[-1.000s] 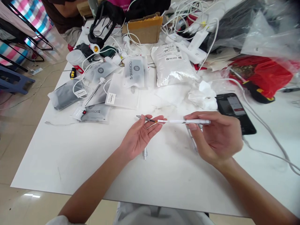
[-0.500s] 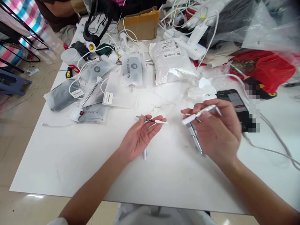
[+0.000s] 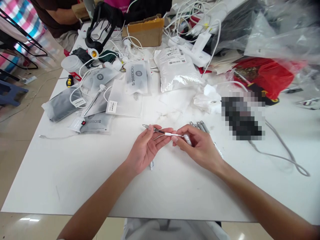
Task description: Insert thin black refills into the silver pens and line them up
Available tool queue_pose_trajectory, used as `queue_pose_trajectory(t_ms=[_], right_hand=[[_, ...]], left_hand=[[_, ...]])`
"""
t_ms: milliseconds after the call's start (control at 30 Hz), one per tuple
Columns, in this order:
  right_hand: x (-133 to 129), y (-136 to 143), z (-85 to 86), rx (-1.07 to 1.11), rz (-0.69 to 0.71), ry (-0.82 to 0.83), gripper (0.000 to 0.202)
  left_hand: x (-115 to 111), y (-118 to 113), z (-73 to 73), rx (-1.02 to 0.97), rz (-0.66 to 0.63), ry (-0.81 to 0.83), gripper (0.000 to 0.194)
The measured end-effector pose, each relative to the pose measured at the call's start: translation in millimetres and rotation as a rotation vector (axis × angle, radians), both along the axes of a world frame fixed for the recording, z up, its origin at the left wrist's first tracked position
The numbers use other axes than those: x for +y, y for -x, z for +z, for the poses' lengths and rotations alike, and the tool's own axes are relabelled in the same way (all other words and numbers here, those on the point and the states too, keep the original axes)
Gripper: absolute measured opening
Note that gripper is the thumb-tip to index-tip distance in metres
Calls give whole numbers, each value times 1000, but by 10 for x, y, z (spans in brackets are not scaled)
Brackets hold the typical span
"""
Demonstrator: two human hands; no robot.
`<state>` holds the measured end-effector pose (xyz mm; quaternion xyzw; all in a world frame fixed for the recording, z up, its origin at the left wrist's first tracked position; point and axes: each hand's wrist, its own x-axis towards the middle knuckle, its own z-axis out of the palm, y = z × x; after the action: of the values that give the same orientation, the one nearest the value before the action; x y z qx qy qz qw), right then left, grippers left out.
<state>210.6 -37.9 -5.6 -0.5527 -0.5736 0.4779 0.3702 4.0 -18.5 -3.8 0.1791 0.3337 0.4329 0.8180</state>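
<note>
My left hand (image 3: 143, 150), palm up, pinches a slim pen-like tool (image 3: 156, 130) between thumb and fingers. The tool has a grey end with a hole, a thin dark shaft and a white sleeve (image 3: 170, 134) with a narrow tip pointing right. At that tip, the thumb and forefinger of my right hand (image 3: 200, 145) close in. A white-and-silver pen-like piece (image 3: 187, 139) is tucked in the right hand, mostly hidden by the fingers. Beyond that hand lie several grey-silver pens (image 3: 203, 126). Another white pen-like piece (image 3: 151, 165) lies below my left hand, partly covered.
Frosted pouches (image 3: 136, 77) and a lamp-like fitting on a metal stem (image 3: 91, 103) lie left. A white parcel (image 3: 177, 68), a cardboard box (image 3: 146, 32) and tangled cables stand behind. A red bag (image 3: 271, 75) and a grey cable (image 3: 282, 156) are right. Another person sits far left.
My right hand has moved left and down with its white-and-silver piece, meeting the tool's tip. The left hand stays nearly still. The pens it had covered now show. The view has shifted slightly.
</note>
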Motion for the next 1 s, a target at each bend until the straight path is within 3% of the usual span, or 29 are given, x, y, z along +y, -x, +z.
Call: queue_pose_trajectory(t_ms=[633, 867, 1000], right_hand=[[98, -29, 42, 412, 72, 355, 34], [118, -40, 81, 642, 72, 458, 26], [116, -46, 55, 589, -7, 338, 27]], left_hand=[[-24, 9, 17, 249, -40, -254, 34], [6, 27, 54, 175, 13, -141, 34], [6, 30, 43, 156, -10, -116, 34]])
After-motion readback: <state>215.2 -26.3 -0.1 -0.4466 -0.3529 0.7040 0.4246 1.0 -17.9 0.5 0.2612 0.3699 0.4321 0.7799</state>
